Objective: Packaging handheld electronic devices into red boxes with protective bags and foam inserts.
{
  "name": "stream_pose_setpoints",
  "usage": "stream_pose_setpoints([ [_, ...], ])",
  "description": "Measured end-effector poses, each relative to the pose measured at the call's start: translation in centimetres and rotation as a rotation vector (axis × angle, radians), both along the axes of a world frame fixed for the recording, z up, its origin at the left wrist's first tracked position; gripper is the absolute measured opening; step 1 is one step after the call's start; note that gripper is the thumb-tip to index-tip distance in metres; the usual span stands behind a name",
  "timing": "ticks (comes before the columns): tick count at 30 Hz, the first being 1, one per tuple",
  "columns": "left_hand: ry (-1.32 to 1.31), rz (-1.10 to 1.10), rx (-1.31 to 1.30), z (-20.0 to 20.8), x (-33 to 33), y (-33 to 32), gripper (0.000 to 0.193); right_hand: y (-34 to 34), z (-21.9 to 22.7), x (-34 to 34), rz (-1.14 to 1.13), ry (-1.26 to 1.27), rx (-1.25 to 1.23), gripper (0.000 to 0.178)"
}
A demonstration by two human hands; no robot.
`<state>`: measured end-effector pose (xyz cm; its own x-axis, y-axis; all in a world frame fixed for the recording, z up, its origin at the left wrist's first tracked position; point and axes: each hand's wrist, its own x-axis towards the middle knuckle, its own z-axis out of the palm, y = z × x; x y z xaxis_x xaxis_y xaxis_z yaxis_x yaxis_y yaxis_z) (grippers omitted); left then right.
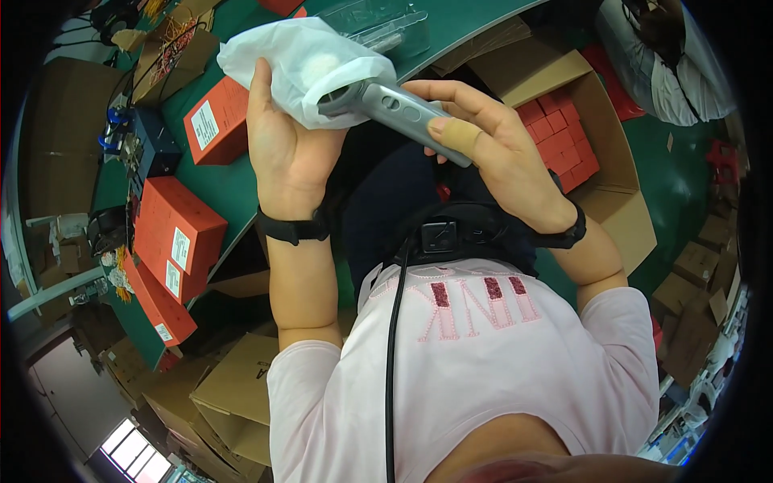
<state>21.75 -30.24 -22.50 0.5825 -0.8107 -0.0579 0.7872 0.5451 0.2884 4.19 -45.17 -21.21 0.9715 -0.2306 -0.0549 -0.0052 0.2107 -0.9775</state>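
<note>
Smoothly rounded grey device (412, 117), wrinkled bag (278, 64)

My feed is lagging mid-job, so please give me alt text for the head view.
The person's right grip holds a gray handheld device by its handle, its other end partly inside a white bag resting against the left grip. Orange-red boxes sit on the green table at left; an open carton of red boxes stands at right.
</note>
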Motion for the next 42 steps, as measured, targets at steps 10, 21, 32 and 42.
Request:
stream_pose_setpoints([
  [10, 0.011, -0.009, -0.004, 1.4, -0.3, 0.5, 0.047, 0.4, 0.6, -1.0, -0.025, -0.008, 0.055, 0.056],
  [21, -0.51, 0.436, 0.268, 1.7, -3.7, -2.4, 0.037, 0.2, 0.4, -0.6, -0.078, -0.015, 0.395, 0.046],
  [32, -0.477, 0.097, 0.259, 1.0, -6.7, -5.1, 0.041, -3.0, -0.9, 0.5, -0.157, 0.016, 0.287, 0.048],
  [42, -0.02, 0.308, 0.206, 2.1, -4.1, -5.2, 0.044, -4.8, 3.8, -0.7, -0.602, -0.59, -1.301, 0.1],
])
